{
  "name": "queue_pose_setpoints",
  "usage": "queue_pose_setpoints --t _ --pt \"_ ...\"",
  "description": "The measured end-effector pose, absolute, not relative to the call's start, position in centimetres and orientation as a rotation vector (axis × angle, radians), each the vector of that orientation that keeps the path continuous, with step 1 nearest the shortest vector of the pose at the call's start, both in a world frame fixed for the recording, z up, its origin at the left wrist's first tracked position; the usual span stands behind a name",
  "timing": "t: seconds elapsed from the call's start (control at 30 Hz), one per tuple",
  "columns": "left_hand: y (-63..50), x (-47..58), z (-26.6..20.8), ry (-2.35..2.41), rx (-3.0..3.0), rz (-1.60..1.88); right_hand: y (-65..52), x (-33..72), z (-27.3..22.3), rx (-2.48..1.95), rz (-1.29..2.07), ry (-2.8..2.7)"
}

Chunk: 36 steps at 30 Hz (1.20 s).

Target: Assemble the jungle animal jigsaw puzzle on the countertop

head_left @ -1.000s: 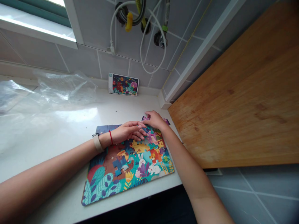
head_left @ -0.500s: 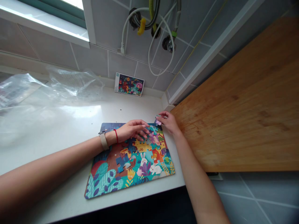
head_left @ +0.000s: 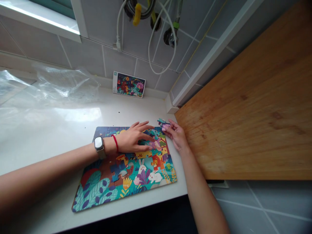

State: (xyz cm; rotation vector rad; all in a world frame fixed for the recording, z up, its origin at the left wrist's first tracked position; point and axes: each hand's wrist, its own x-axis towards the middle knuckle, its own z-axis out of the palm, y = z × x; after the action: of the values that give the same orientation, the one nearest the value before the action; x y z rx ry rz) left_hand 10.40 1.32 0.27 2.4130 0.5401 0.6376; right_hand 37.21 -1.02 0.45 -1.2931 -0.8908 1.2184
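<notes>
A colourful jigsaw puzzle point(head_left: 143, 177) with rabbits, a lion and leafy plants lies flat on the white counter. Over its upper part my left hand point(head_left: 134, 138) is spread palm down, fingers apart, covering some pieces; whether it presses on them I cannot tell. My right hand point(head_left: 177, 135) is at the puzzle's top right corner, thumb and fingers pinching a purple puzzle piece point(head_left: 166, 126). A teal and dark piece point(head_left: 161, 121) shows just behind that one; whether it is also held is unclear.
A picture card point(head_left: 129, 85) of the puzzle leans against the tiled wall. Crumpled clear plastic point(head_left: 65, 86) lies at the left of the counter point(head_left: 60, 136). A wooden board point(head_left: 248, 110) stands close on the right. Hoses and a white cable point(head_left: 174, 53) hang above.
My left hand has turned flatter and spread its fingers over the puzzle. The purple piece in my right hand now shows more of its face. The view has shifted slightly.
</notes>
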Motion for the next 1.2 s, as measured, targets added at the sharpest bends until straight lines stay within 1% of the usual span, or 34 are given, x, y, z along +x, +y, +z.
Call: queue_pose_setpoints --t 0.1,0.2,0.27,0.5,0.73,0.93,1.1,1.2 --pt "0.9 11.0 -0.8 0.597 2.546 0.484 -1.3 37.3 1.1 -1.279 1.331 -0.858" --pt "0.7 11.2 -1.4 0.633 2.636 0.443 -1.6 37.6 1.4 -1.314 1.334 -0.878" --pt "0.6 11.3 -1.7 0.65 2.674 0.46 -1.6 37.9 1.4 -1.363 1.3 -0.973" --pt "0.5 11.1 -2.3 0.658 2.752 0.514 -2.1 39.3 1.4 -1.593 1.065 -1.556" --pt "0.6 11.0 -2.5 0.655 2.754 0.546 -2.7 40.2 1.4 -1.823 0.923 -1.824" --pt "0.7 11.0 -2.5 0.694 2.732 0.615 -2.7 40.5 1.1 -1.795 1.007 -1.807" --pt "0.8 11.1 -2.3 0.686 2.72 0.659 -2.9 40.5 1.5 -1.763 0.953 -1.894" --pt "0.9 11.2 -2.4 0.706 2.692 0.719 -2.9 40.5 2.0 -1.666 1.055 -1.849"
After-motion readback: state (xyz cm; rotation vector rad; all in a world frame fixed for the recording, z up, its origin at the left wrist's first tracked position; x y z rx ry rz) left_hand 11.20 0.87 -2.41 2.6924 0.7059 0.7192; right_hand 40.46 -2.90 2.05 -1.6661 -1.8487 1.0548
